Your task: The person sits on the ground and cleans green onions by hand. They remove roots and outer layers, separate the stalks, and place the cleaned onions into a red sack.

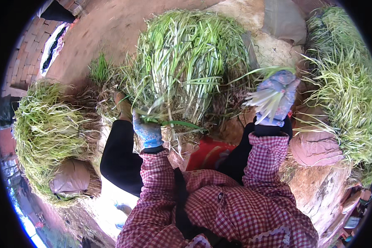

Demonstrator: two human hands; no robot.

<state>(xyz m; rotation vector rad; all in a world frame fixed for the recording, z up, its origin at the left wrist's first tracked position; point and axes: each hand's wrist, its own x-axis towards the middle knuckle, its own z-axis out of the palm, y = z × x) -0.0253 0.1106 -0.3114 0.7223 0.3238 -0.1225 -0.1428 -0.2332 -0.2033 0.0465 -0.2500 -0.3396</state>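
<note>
My left hand, in a blue patterned glove, is closed on some long green leaves, just below a large heap of leafy green stalks. To the right of that heap my right hand, in a bluish floral glove, grips a bunch of pale-ended stalks; their white ends fan out towards the left and green leaves trail behind the fingers. Dry, root-like strands lie between my hands at the heap's lower edge. The leaves near my left hand are blurred.
More heaps of stalks lie at the left and the right, with a brown cloth bundle and a pinkish one against them. Something red lies between my legs. A brick surface shows at upper left.
</note>
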